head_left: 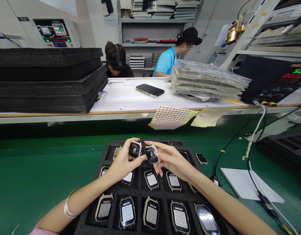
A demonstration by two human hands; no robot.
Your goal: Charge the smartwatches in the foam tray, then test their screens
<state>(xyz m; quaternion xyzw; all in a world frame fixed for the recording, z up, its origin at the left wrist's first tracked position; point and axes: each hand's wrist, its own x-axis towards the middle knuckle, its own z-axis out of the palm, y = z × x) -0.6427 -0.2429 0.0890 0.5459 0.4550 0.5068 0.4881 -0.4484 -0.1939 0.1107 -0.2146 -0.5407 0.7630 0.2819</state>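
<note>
Two smartwatch bodies without straps are held side by side over a black foam tray (138,225). My left hand (127,160) is closed round one smartwatch (135,149), its lit face turned up. In my right hand (171,160) the fingers grip the other smartwatch (150,154), which also shows a lit dial. The two watches nearly meet, and my left thumb reaches toward the right one. Below them, several more watches lie in the tray's compartments, such as one watch (151,179) with a white grid on its screen. My forearms hide part of the tray.
One loose watch (201,158) lies on the green mat (42,182), right of the tray. Further right are a white sheet (250,186) and hanging cables (254,153). A shelf ahead carries black foam blocks (47,81), a phone (150,90), stacked plastic trays (206,80) and a power supply (275,78). Two people sit beyond.
</note>
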